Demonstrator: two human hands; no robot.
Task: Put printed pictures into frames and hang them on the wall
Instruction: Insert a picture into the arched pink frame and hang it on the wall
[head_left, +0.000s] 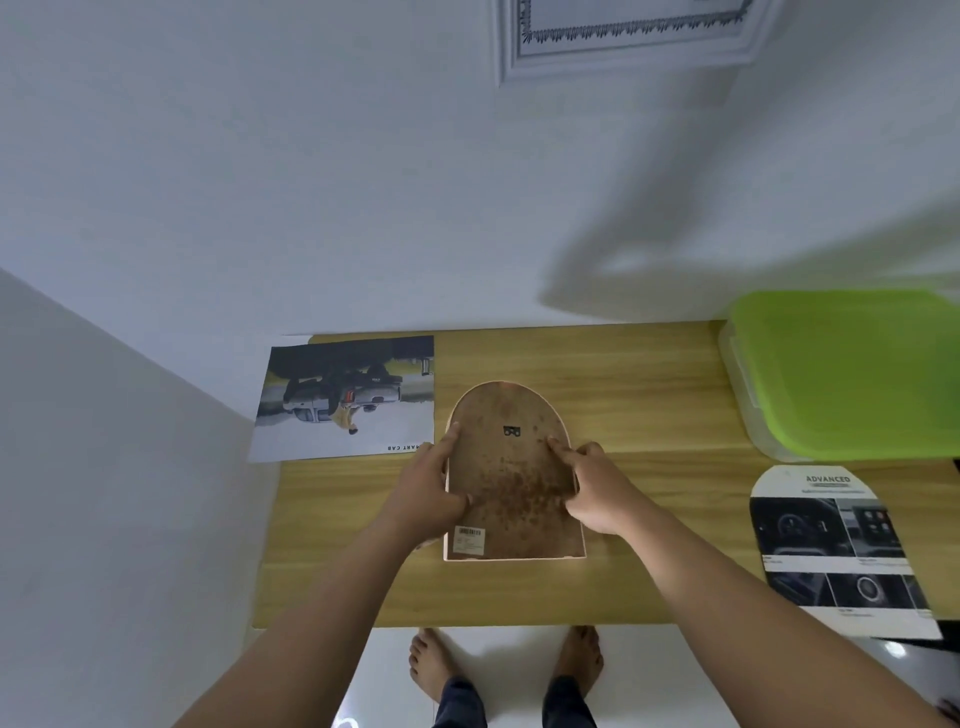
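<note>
So you've got one arched wooden picture frame (511, 493) lying face down near the middle of the light wood-grain table (649, 395), brown speckled backing board up. There's one small black metal hanger (512, 431) near its rounded top and one white barcode sticker (470, 538) in the bottom left corner.

Both your hands are on it. Your left hand (428, 493) grips the left edge, thumb on the backing and index finger (453, 434) stretched up along the side. Your right hand (597, 491) grips the right edge the same way, index finger (558, 449) pressing on the board.

Two printed pictures are out. The rectangular car print (345, 400) lies at the back left, just beside the frame and hanging off the table's corner. The arch-cut dashboard print (836, 551) lies at the right, well apart from the frame.

One clear plastic box with a lime green lid (852, 374) sits at the back right. One ornate white frame (623, 36) hangs on the white wall (260, 156) above. Your two bare feet (431, 665) show under the table's near edge.
</note>
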